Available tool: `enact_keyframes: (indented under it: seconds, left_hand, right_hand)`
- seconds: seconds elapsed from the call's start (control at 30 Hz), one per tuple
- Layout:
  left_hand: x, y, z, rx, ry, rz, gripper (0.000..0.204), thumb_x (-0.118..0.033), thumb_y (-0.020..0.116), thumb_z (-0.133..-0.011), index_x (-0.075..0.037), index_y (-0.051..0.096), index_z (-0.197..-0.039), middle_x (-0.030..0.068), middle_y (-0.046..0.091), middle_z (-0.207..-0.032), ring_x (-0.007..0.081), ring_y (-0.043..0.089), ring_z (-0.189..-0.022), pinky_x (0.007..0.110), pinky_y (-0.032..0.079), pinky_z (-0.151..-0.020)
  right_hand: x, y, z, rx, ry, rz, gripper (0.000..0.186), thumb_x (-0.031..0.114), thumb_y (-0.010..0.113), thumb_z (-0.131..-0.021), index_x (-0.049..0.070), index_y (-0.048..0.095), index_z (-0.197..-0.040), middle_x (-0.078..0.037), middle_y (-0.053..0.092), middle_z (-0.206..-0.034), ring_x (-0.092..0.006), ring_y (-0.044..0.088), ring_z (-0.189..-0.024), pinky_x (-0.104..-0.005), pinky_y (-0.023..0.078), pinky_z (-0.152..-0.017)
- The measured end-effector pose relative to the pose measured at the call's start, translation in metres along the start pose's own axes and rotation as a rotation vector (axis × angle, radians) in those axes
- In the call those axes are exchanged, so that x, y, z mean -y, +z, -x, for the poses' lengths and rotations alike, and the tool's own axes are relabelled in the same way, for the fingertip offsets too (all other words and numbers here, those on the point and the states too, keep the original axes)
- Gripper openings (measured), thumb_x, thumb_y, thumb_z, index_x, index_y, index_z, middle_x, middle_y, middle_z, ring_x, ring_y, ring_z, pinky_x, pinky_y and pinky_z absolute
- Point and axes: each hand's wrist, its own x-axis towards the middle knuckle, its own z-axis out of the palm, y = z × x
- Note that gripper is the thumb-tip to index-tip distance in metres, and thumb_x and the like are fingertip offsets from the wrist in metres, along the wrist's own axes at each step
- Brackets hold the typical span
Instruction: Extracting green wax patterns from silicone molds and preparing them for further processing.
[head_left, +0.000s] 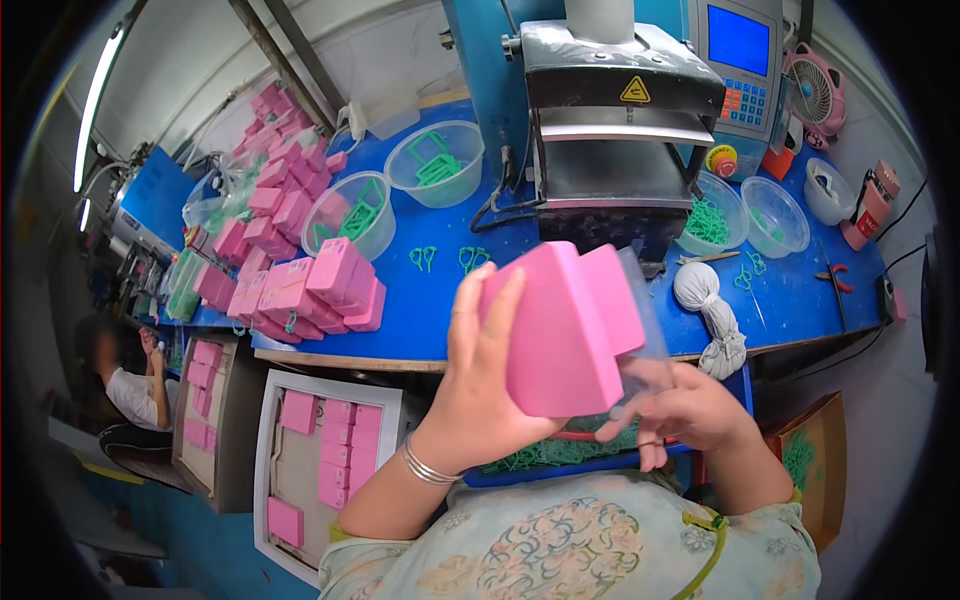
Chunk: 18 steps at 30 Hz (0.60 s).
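Observation:
My left hand (470, 385) grips a pink box (555, 340) from its left side, raised and tilted above the table's front edge. A smaller pink block shape juts out from the box's right side. Clear plastic film (648, 310) hangs along that side, reaching down to my right hand (695, 412). The right fingers are curled at the film's lower end, seemingly pinching it, though the exact contact is hard to see. Below the hands, a blue tray (515, 476) holds green plastic pieces and is partly hidden by my arms.
A press machine (620, 130) stands behind the box on the blue table. Tubs of green pieces (435, 165) flank it. Pink boxes (340, 280) are stacked left; cartons (270, 420) stand below. Right lie a cloth bundle (710, 315) and pliers (835, 280). A person (135, 395) sits far left.

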Motion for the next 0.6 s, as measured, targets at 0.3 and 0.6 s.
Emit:
enact_keyframes:
  seconds: [0.3, 0.6]
  left_hand:
    - [0.048, 0.022, 0.002, 0.130, -0.323, -0.167, 0.098, -0.025, 0.081, -0.050, -0.005, 0.031, -0.132, 0.0187, 0.037, -0.124, 0.0364, 0.041, -0.114, 0.043, 0.036, -0.095]
    - [0.004, 0.012, -0.007, -0.168, 0.090, -0.174, 0.089, -0.038, 0.081, -0.052, -0.014, 0.044, -0.129, 0.0303, 0.029, -0.132, 0.0472, 0.034, -0.118, 0.053, 0.032, -0.095]
  right_hand:
    - [0.007, -0.017, 0.021, -0.208, -0.029, 0.168, 0.060, 0.005, 0.045, -0.079, -0.005, 0.026, -0.135, -0.026, 0.062, -0.094, -0.0235, 0.063, -0.055, -0.0291, 0.052, -0.049]
    - [-0.008, -0.031, 0.017, -0.035, -0.099, 0.124, 0.062, 0.005, 0.046, -0.086, 0.002, 0.018, -0.141, -0.024, 0.058, -0.110, -0.0253, 0.065, -0.073, -0.0285, 0.052, -0.063]
